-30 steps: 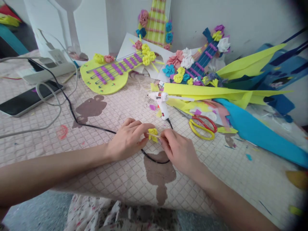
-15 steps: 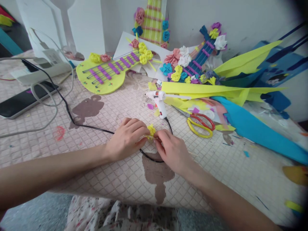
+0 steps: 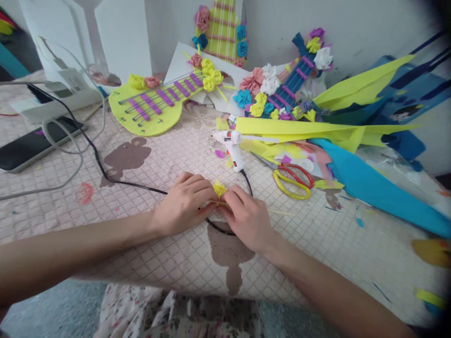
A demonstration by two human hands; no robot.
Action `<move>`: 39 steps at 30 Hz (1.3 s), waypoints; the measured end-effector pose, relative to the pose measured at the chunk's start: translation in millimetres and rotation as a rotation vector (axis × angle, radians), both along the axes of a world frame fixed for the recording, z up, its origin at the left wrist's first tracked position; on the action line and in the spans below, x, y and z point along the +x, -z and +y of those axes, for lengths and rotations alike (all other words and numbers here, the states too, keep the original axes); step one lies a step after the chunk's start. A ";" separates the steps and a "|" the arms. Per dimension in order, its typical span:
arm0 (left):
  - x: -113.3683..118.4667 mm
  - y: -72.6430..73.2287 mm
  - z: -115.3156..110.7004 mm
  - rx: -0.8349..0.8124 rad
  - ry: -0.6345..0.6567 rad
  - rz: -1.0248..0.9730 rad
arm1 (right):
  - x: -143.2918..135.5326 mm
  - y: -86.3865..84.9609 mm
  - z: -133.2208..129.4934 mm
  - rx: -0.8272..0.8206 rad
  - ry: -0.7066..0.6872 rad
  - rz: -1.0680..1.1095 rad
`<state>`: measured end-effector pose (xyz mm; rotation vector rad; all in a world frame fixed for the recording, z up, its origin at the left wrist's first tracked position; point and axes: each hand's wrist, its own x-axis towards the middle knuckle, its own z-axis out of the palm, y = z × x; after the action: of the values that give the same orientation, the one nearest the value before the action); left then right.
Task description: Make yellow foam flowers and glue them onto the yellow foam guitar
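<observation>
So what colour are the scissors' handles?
One handle is red, the other yellow; the head view shows both.

Pale wall [image 3: 282,21], speckled blue-grey floor [image 3: 66,305]

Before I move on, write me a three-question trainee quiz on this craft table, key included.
1. True or false: the scissors have one red handle and one yellow handle.
2. Which of these lies nearest the power strip?
A) the glue gun
B) the smartphone
C) the scissors
3. Fill in the colour: the left hand and the right hand hold a thin stick right by a small ____ paper flower.

Key: 1 true; 2 B; 3 yellow.
</observation>
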<state>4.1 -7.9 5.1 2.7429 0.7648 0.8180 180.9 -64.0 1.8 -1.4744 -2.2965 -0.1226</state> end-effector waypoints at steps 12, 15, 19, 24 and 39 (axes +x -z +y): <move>-4.3 -4.1 1.9 -0.097 0.031 0.034 | 7.1 1.3 -0.3 -0.037 -0.049 0.079; -4.8 -4.7 1.7 -0.121 0.038 0.031 | 6.5 0.7 -0.5 -0.044 -0.044 0.092; -5.2 -4.7 1.2 -0.146 0.042 0.044 | 6.0 0.6 -1.4 -0.045 -0.043 0.085; -3.9 -1.3 0.8 -0.156 0.008 0.022 | 5.9 0.4 -1.3 -0.031 -0.055 0.044; -6.7 -1.6 3.3 0.228 0.097 0.066 | 7.1 5.1 -0.9 -0.052 -0.065 0.110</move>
<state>-2.6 -4.6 6.7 2.9941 0.5763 0.8459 188.0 -65.0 -3.3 -1.3935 -2.2715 0.0365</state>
